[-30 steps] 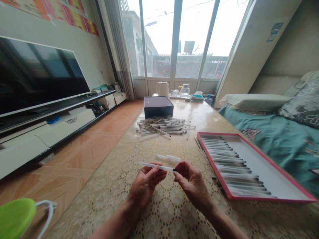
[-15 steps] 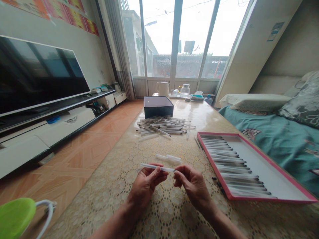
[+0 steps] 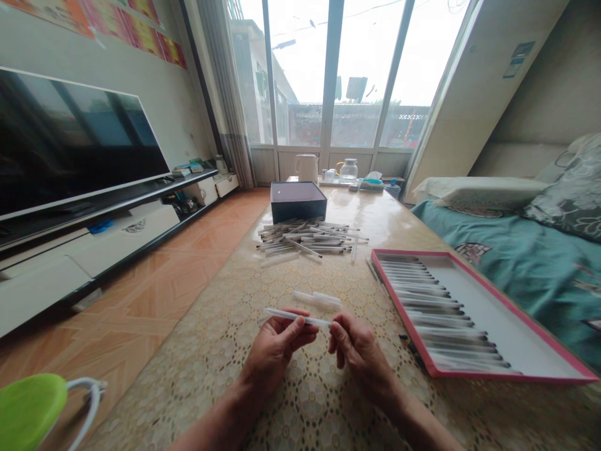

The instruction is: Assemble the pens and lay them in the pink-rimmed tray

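Observation:
My left hand is closed around a slim white pen, thumb on top, its pointed end sticking out to the left. At the pen's right end the thumb and forefinger of my right hand are pinched together; the tip there is hidden by the fingers. Just beyond my hands, two clear pen caps lie on the patterned tablecloth. Farther off is a loose pile of pens. A pink-rimmed tray to the right holds a row of similar pens with dark ends.
A dark blue box stands behind the pile. At the table's far end are a white kettle, a glass jug and a tissue pack. A green stool is at lower left, a sofa at right.
My right hand has shifted very slightly to the right, its fingers curling a little at the pen's end. The left hand and the pen stay almost where they were.

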Motion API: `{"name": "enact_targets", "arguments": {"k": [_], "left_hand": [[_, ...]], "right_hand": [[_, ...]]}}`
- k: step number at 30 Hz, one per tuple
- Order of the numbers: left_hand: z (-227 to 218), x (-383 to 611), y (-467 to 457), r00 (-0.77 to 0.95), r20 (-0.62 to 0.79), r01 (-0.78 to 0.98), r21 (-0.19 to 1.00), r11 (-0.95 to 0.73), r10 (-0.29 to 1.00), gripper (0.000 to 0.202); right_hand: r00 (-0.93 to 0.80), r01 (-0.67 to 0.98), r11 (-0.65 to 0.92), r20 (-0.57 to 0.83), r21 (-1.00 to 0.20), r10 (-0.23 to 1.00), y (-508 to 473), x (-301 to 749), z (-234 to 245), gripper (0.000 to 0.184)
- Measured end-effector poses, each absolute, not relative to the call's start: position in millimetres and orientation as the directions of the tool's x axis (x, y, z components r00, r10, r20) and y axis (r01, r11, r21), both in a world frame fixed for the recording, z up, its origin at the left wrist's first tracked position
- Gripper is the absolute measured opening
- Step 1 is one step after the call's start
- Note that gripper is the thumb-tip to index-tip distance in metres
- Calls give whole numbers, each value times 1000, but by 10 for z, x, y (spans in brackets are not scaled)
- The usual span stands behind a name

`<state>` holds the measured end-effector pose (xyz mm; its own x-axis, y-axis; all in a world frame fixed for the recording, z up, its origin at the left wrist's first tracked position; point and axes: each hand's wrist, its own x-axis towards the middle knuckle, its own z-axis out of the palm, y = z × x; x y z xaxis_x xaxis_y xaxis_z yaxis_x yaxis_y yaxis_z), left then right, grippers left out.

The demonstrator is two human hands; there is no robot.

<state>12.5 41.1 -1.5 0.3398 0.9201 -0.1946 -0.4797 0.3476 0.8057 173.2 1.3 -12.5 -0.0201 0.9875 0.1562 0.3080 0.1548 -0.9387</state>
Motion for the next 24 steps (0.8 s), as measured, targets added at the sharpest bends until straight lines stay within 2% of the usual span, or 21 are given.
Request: {"name": "enact_targets", "arguments": {"k": [3, 7, 9, 14, 20, 24], "left_hand": [[-13, 126, 405, 347, -192, -471, 810, 348, 918, 17], [-23, 121, 410, 336, -185, -480, 810, 337, 924, 15], [-27, 119, 414, 340, -183, -483, 807, 339, 922, 16], [-30, 120, 416, 362, -196, -470, 806, 360, 911, 17], [-46, 113, 425, 355, -175, -487, 804, 342, 918, 16], [-41, 111, 409, 366, -188, -462, 813, 353, 912, 16]], "right_hand": [[-23, 315, 120, 119, -942, 993, 3, 1726, -136, 44], [-5, 352, 136, 143, -926, 990, -24, 1715, -76, 29], [-1, 365, 149, 160, -919, 987, -32, 1713, -51, 27], [-34, 356, 128, 124, -926, 992, -30, 1730, -58, 47], [-8, 439, 179, 195, -881, 981, -37, 1728, -11, 28], [-32, 460, 178, 184, -870, 982, -40, 1725, -7, 42]]}}
